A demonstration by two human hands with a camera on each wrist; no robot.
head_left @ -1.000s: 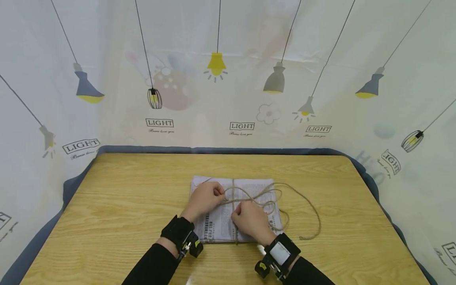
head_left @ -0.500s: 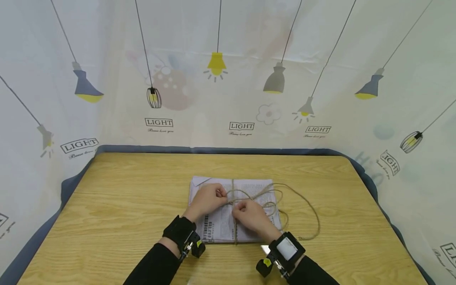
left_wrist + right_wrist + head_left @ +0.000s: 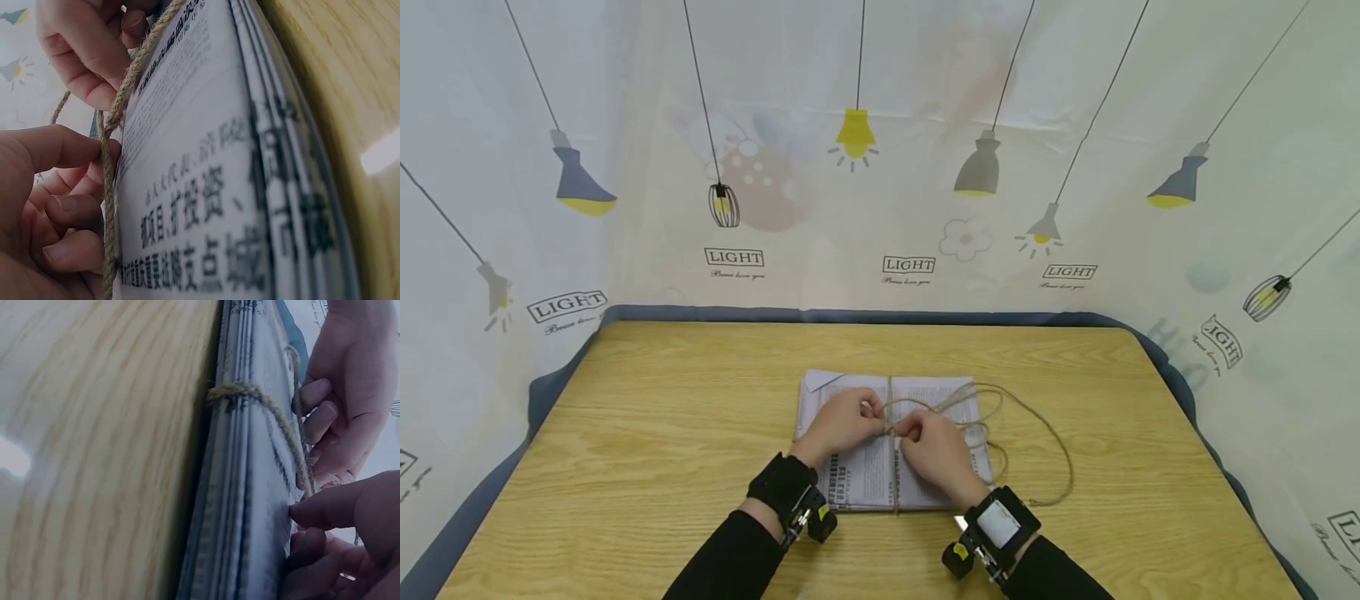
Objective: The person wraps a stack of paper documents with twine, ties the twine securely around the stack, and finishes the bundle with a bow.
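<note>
A flat stack of folded newspapers point(image 3: 865, 482) lies on the table, with brown twine point(image 3: 896, 487) running around it from front to back. On top of the stack, near its middle, my left hand point(image 3: 844, 422) pinches the twine between thumb and finger. Just right of the crossing, the right hand point(image 3: 937, 452) also pinches a strand, its fingertips close to the left ones. In the left wrist view the twine point(image 3: 139, 69) meets another strand between both hands' fingertips. The right wrist view has the twine point(image 3: 275, 409) bent over the stack's edge; fingers partly hide the crossing itself.
Loose loops of twine point(image 3: 1000, 400) spread over the stack's right half, and a long tail point(image 3: 1070, 467) curves onto the wooden table point(image 3: 662, 433). A curtain point(image 3: 820, 275) printed with lamps hangs behind the table's far edge.
My right hand has moved forward to the twine crossing, and its fingertips now meet a strand there. The left hand has shifted slightly right. Loops on the right have changed shape a little.
</note>
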